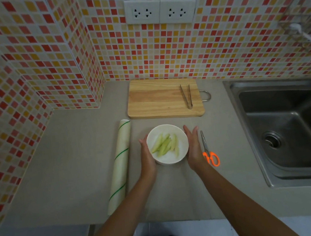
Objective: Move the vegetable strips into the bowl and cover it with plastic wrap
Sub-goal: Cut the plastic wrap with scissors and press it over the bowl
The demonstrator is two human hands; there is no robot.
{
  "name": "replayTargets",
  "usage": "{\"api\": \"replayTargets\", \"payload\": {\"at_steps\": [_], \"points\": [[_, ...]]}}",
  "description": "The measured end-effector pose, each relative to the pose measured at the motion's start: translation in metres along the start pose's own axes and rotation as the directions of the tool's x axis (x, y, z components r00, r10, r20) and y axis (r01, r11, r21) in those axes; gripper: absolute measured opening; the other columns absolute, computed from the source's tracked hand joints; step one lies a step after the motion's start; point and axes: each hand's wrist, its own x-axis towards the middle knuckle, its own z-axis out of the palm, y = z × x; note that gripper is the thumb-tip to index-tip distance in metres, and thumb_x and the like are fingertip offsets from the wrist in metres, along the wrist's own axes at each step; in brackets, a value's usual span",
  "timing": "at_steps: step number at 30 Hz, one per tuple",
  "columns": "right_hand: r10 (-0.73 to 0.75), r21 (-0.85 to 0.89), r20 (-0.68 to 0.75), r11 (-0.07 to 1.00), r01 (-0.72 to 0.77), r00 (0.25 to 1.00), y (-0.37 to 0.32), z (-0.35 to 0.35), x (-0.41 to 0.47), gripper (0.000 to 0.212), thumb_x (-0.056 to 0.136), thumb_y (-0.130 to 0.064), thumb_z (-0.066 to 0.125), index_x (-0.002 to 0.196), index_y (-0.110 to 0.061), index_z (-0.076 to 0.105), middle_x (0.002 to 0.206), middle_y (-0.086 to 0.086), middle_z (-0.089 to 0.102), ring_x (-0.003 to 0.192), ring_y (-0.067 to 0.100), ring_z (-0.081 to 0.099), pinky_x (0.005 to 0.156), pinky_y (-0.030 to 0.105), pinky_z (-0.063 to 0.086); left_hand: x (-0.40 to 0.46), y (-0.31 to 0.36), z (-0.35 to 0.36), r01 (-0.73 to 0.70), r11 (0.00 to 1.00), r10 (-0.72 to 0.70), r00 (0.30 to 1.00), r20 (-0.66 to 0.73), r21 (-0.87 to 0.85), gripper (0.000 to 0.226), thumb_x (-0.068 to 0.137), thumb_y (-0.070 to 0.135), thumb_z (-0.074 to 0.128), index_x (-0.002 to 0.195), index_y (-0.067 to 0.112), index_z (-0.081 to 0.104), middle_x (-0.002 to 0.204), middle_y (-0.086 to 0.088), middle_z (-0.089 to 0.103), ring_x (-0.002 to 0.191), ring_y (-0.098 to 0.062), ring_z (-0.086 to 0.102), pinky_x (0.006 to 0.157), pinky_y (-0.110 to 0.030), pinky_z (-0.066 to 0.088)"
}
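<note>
1. Both hands are flanking the bowl point(167, 144): the left hand point(147, 156) is lying along its 9 o'clock side and the right hand point(194, 148) along its 3 o'clock side, fingers straight and pointing toward 12 o'clock.
2. Neither hand is gripping anything; the palms are facing the bowl wall, and whether they are touching it or just beside it is hard to tell.
3. Pale green strips point(165, 145) are lying inside the bowl, which is sitting on the counter point(75, 163) near its front edge.
4. The board point(158, 98), at 12 o'clock from the bowl, is showing no strips, only tongs point(186, 96) resting near its right end, so the moving step looks done.
5. Whether film is already stretched over the bowl is unclear; no sheen or creases are showing over the rim.
6. The wrap roll point(120, 167) is lying at 9 o'clock from the bowl, just past the left hand, with no loose sheet visibly pulled from it.
7. Scissors point(209, 149) are lying at 3 o'clock, just beside the right hand.
8. Judging from this, covering is what is left, or is being finished by pressing film down the sides.
9. A sink point(284, 124) is sitting farther out at 3 o'clock.
</note>
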Motion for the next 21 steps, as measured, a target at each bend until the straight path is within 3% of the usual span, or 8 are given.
{"api": "replayTargets", "payload": {"at_steps": [2,4,6,9,11,14,17,21], "points": [[0.007,-0.009,0.028,1.000,-0.007,1.000,-0.012,-0.002,0.007,0.071,0.094,-0.062,0.007,0.151,-0.022,0.016,0.158,0.001,0.022,0.143,0.019,0.027,0.117,0.040,0.024,-0.006,-0.011,-0.008,-0.063,0.992,0.070,0.995,-0.065,0.106,0.054,0.102,0.044,0.020,0.116,0.016,0.064,0.122,-0.008,0.066,0.118,-0.023,0.058,0.108,-0.042,0.041],[-0.034,-0.004,-0.026,0.999,0.034,0.999,-0.021,-0.001,0.011,0.068,0.095,-0.059,0.008,0.151,-0.021,0.018,0.158,0.003,0.021,0.145,0.017,0.023,0.117,0.038,0.021,-0.010,-0.014,-0.013,-0.118,0.958,0.173,0.965,-0.198,0.262,0.045,0.102,0.038,0.029,0.097,0.017,0.068,0.106,-0.007,0.070,0.103,-0.022,0.063,0.101,-0.044,0.045],[-0.111,0.020,-0.141,0.993,0.115,0.984,-0.025,0.000,0.008,0.064,0.098,-0.054,0.011,0.149,-0.019,0.025,0.156,0.006,0.028,0.142,0.018,0.028,0.111,0.032,0.026,0.003,-0.010,-0.016,-0.159,0.946,0.239,0.930,-0.277,0.283,0.039,0.102,0.033,0.033,0.098,0.012,0.067,0.106,-0.009,0.068,0.100,-0.019,0.060,0.099,-0.040,0.045],[-0.146,0.136,-0.269,0.973,0.187,0.952,-0.009,-0.005,-0.008,0.060,0.100,-0.049,0.015,0.144,-0.014,0.035,0.150,0.009,0.038,0.137,0.020,0.038,0.104,0.029,0.032,0.023,0.005,-0.010,-0.151,0.976,0.178,0.968,-0.177,0.156,0.047,0.103,0.034,0.028,0.129,0.007,0.056,0.134,-0.009,0.058,0.124,-0.015,0.052,0.109,-0.027,0.034],[-0.113,0.235,-0.270,0.955,0.179,0.956,0.012,-0.005,-0.018,0.060,0.100,-0.047,0.017,0.143,-0.010,0.037,0.149,0.011,0.040,0.137,0.022,0.039,0.109,0.031,0.031,0.031,0.009,0.000,-0.104,0.991,0.108,0.993,-0.053,0.086,0.051,0.103,0.037,0.022,0.138,0.010,0.047,0.141,-0.006,0.052,0.133,-0.015,0.045,0.116,-0.031,0.027],[-0.115,0.279,-0.269,0.941,0.192,0.956,0.033,0.008,-0.023,0.056,0.100,-0.047,0.021,0.131,-0.012,0.052,0.134,0.010,0.055,0.128,0.025,0.048,0.109,0.037,0.037,0.031,0.004,0.012,0.021,0.991,-0.027,0.999,0.041,0.133,0.053,0.102,0.045,0.018,0.129,0.021,0.056,0.135,-0.004,0.058,0.127,-0.018,0.051,0.113,-0.036,0.034],[-0.074,0.290,-0.388,0.937,0.198,0.919,0.036,0.019,-0.017,0.052,0.097,-0.054,0.029,0.116,-0.020,0.063,0.126,0.009,0.063,0.117,0.024,0.058,0.104,0.037,0.043,0.026,-0.004,0.015,0.002,0.986,-0.003,1.000,0.008,0.169,0.051,0.101,0.046,0.018,0.112,0.027,0.065,0.118,0.001,0.066,0.114,-0.018,0.059,0.096,-0.028,0.044],[-0.090,0.248,-0.409,0.946,0.206,0.908,0.042,0.018,-0.013,0.056,0.096,-0.053,0.031,0.129,-0.015,0.056,0.133,0.009,0.058,0.123,0.023,0.054,0.112,0.042,0.036,0.026,-0.008,0.014,-0.067,0.975,0.069,0.998,0.000,0.214,0.057,0.102,0.044,0.019,0.119,0.017,0.065,0.120,-0.002,0.067,0.109,-0.014,0.061,0.082,-0.012,0.047]]}}
